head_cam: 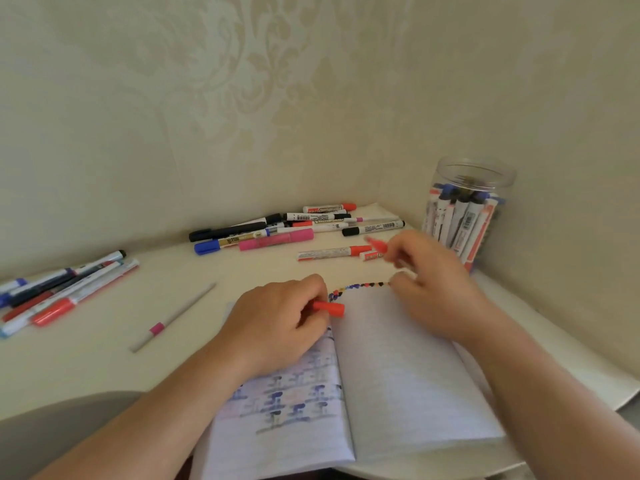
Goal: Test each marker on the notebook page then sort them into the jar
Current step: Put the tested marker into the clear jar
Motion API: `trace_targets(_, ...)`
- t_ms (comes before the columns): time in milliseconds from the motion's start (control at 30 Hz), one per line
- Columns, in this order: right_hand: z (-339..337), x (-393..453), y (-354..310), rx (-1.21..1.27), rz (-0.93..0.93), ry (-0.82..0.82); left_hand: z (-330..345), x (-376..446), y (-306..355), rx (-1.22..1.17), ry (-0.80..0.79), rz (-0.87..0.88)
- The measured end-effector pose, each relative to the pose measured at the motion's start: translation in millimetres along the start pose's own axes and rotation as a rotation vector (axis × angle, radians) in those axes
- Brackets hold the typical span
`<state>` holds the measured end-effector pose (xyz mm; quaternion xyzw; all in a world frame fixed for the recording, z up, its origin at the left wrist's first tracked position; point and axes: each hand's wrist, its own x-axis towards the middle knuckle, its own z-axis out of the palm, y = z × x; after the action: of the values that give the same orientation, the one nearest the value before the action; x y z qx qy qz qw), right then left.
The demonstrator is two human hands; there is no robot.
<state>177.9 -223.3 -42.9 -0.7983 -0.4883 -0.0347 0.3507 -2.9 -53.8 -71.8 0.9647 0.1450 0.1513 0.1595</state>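
Observation:
An open notebook [398, 375] lies on the white table, with a row of small coloured test marks along the top of its right page. My left hand [277, 323] rests on the left page and pinches a red marker cap [330, 308]. My right hand [433, 282] is blurred above the page's top edge and grips a red marker [375, 244], tip pointing up and left. A clear plastic jar [465, 216] with several markers inside stands at the right, against the wall.
A pile of markers [294, 226] lies at the back of the table. Several more markers [62, 285] lie at the far left. A thin pink-banded pen [173, 317] lies alone left of the notebook. Walls close in behind and to the right.

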Motion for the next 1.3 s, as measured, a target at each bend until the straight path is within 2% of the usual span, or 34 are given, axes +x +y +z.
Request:
trace_targets(67,-6,4,4,0.414,0.075,0.138,1,0,1,0.073,-0.047,0.023)
trace_targets(133,-10,9,6,0.887,0.139,0.167,3,0,1,0.124,-0.083,0.049)
trace_targets(167,-11,10,7,1.035,0.147,0.157,3,0,1,0.140,-0.091,0.063)
trace_targets(233,-13,14,5,1.138,0.140,0.107,2,-1,1,0.162,-0.100,0.086)
trace_targets(367,-5,21,-5,1.086,0.132,-0.079,2,1,1,0.170,-0.123,0.088)
trace_targets(467,7,30,-11,0.954,0.223,-0.199,1,2,1,0.156,-0.144,0.066)
trace_targets(667,30,19,-5,0.698,0.388,-0.092,3,4,1,0.181,-0.161,0.048)
trace_targets(833,37,18,-6,0.627,0.465,-0.018,3,5,2,0.184,-0.173,0.024)
trace_targets(1300,44,20,-9,0.472,0.460,-0.034,1,6,5,0.187,-0.190,0.006)
